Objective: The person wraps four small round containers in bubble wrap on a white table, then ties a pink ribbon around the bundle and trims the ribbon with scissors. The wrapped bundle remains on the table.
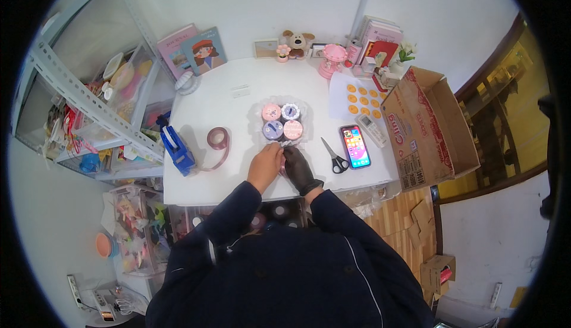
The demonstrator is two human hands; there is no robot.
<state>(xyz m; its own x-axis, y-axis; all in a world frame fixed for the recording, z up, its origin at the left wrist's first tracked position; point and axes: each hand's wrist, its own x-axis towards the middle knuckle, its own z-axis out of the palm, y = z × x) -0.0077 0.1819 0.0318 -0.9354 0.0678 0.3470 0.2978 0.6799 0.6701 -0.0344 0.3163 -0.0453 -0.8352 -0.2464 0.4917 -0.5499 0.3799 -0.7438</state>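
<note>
On the white table, several round decorated pieces (282, 121), which look like topped cupcakes in pink, white and lavender, stand in a cluster with pale ruffled wrapping (301, 106) around them. My bare left hand (266, 165) and my right hand (299, 169), in a black glove, meet at the near side of the cluster. Their fingertips come together on the near edge of the ruffled wrapping. A small pink item (283, 166) shows in the gap between the hands; most of it is hidden.
To the left lie a mauve ribbon roll (218, 138) and a blue tape dispenser (177, 149). Black-handled scissors (339, 163), a lit phone (355, 146), a white remote control (371, 130) and a sticker sheet (340, 91) lie right. An open cardboard box (415, 127) stands at the right edge.
</note>
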